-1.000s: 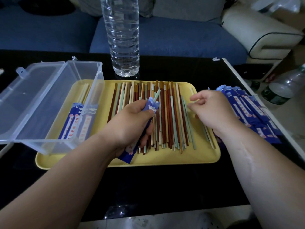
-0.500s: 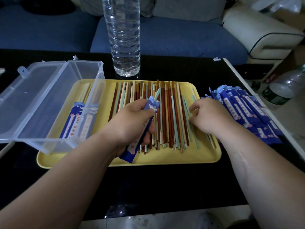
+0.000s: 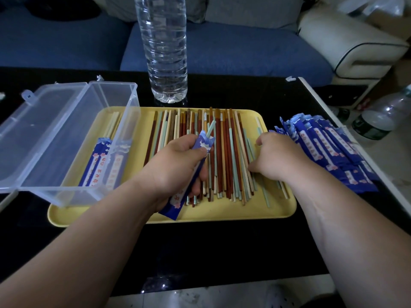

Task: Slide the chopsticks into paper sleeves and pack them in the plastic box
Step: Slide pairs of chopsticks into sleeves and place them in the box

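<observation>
My left hand (image 3: pixel 175 165) grips a blue paper sleeve (image 3: pixel 171 207) with one pale green chopstick (image 3: pixel 210 128) poking out of its top. Under both hands lie several loose chopsticks (image 3: pixel 224 156), brown, red, cream and green, spread over a yellow tray (image 3: pixel 222 215). My right hand (image 3: pixel 278 158) rests on the right side of that pile with its fingers curled down onto the sticks; what they hold is hidden. A clear plastic box (image 3: pixel 66 138) stands open on the tray's left end, with a few sleeved pairs (image 3: pixel 104 161) inside.
A heap of empty blue sleeves (image 3: pixel 329 150) lies right of the tray on the black table (image 3: pixel 222 252). A tall clear water bottle (image 3: pixel 164 50) stands just behind the tray. Another bottle (image 3: pixel 382 116) lies on the floor at the right. A blue sofa (image 3: pixel 233 52) runs behind.
My right hand has moved down and left from the tray's right edge onto the loose chopsticks. My left hand has kept still with the sleeve in it.
</observation>
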